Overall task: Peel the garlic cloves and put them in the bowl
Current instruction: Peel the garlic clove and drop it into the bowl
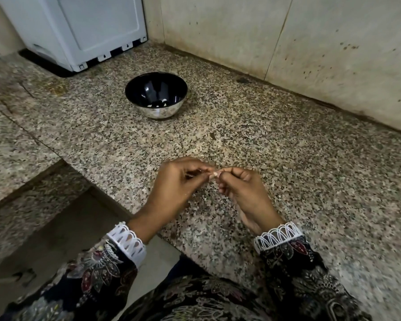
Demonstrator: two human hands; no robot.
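Both hands meet above the near part of the speckled worktop (287, 158), and a single garlic clove (213, 175) sits between their fingertips. The left hand (176, 188) pinches it from one side with curled fingers, and the right hand (243, 193) pinches the other end, seemingly working at the skin (the clove is small and mostly hidden, so how much skin remains is unclear). The bowl (156, 95) stands well apart, farther back near the wall, with a few pale pieces in its bottom. The likely trouble is slipping: a clove this small can pop from the fingers and roll off the worktop's near edge. Bits of skin may also cling and reach the bowl.
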